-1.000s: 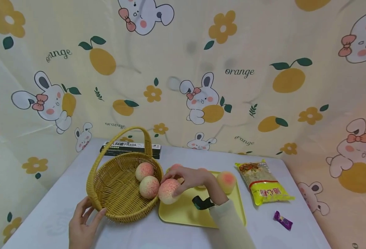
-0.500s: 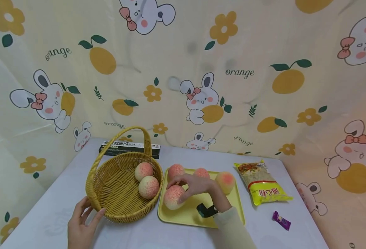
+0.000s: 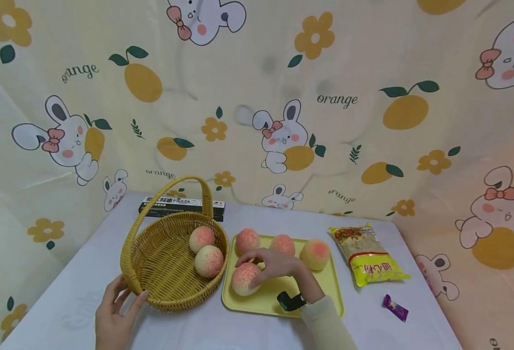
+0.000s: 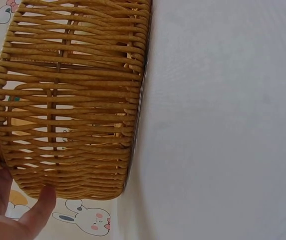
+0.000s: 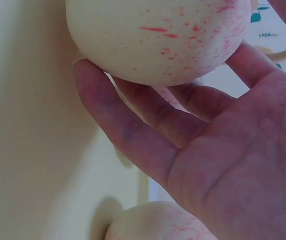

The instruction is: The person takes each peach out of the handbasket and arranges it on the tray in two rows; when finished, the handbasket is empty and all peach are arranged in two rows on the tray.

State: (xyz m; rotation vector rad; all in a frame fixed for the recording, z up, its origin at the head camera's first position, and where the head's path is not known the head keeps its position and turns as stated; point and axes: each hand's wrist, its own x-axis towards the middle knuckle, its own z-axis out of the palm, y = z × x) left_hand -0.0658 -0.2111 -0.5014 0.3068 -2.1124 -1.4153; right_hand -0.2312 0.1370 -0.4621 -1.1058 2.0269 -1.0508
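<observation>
My left hand (image 3: 115,316) holds the wicker basket (image 3: 182,305) at its near left side, by the base of the handle. In the left wrist view the thumb presses on the woven wall (image 4: 73,107). Two pink-speckled peaches (image 3: 208,261) lie inside at the basket's right. Over the left part of the yellow tray (image 3: 265,302), my right hand (image 3: 276,266) holds another peach (image 3: 243,283). Its fingers curl around that peach (image 5: 157,42) in the right wrist view, with the tray surface close by. Three more peaches (image 3: 315,254) sit along the tray's back.
Right of the tray lies a yellow food packet (image 3: 368,255), with a small purple wrapped snack (image 3: 395,308) nearer the front. A black pasta box (image 3: 182,209) stands behind the basket. Printed cloth (image 3: 239,160) hangs behind the white table (image 3: 195,335).
My right hand has drawn the peach away from the basket's rim, rightward and down to the tray's left part. The left hand keeps its hold on the basket.
</observation>
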